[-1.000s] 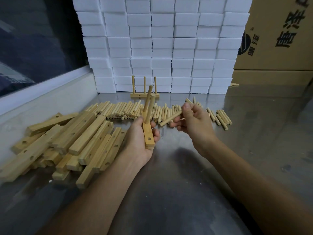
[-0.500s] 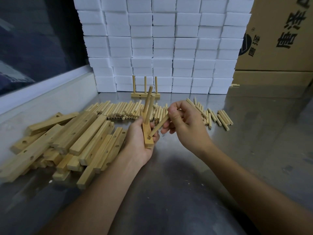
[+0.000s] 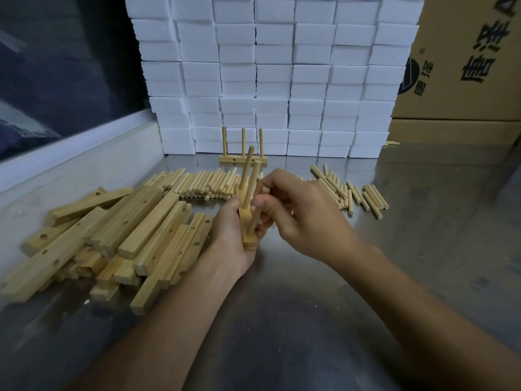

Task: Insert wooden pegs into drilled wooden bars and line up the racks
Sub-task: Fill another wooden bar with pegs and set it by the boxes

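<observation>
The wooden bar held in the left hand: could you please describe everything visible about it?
The bar is a short block of pale wood, held end-on and tilted in the left hand. Two pegs stand in it, and the right hand pinches a third peg whose tip sits in the nearest hole.

Cardboard box [image 3: 462,60], right rear: large dark Chinese characters, tilted, partly cropped; round dark logo beside them.

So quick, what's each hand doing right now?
Left hand: grips the drilled bar.
Right hand: pinches the third peg at the bar.
</observation>
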Available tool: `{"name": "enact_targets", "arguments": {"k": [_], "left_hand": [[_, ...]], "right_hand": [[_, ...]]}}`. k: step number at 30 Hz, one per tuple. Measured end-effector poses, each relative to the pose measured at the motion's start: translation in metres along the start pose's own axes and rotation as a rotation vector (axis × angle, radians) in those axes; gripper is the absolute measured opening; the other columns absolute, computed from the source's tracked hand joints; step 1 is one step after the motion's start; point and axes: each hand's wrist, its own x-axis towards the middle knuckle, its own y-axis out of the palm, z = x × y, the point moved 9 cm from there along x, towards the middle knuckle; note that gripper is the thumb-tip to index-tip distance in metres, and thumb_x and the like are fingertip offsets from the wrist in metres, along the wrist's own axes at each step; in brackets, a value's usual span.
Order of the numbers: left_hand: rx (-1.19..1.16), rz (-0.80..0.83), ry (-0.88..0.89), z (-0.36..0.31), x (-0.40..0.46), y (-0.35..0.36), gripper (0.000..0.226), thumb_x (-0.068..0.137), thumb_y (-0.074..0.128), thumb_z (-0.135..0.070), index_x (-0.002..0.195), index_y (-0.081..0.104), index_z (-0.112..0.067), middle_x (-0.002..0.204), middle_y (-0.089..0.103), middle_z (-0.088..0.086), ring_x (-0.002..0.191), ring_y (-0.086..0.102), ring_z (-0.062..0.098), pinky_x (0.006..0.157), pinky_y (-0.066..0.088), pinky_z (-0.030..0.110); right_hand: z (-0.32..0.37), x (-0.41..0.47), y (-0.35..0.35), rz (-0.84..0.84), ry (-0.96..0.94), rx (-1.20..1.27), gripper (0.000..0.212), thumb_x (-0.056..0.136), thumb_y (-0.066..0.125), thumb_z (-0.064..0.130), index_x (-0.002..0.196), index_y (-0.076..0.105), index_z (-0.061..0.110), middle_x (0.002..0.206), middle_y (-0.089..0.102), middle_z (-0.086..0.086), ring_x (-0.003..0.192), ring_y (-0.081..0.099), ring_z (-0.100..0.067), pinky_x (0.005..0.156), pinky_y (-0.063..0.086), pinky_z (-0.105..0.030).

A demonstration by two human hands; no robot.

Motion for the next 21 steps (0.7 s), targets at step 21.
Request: {"name": "enact_targets", "arguments": {"k": [21], "left_hand": [[0.017,-0.068,-0.032,0.006,0.002,-0.007,0.043,0.102,0.042,-0.027,0.129,0.06,0.002,0.099,0.056,0.017,0.066,0.05,0.02,0.043,0.04,0.024]], "right_hand": [[-0.037,-0.01,0.013,-0.178,0.335,0.493,0.028,0.087,0.074,0.011,0.081,0.056,-0.009,0.059,0.06,-0.025,0.04,0.056,-0.009,0.04,0.044,-0.018]]}}
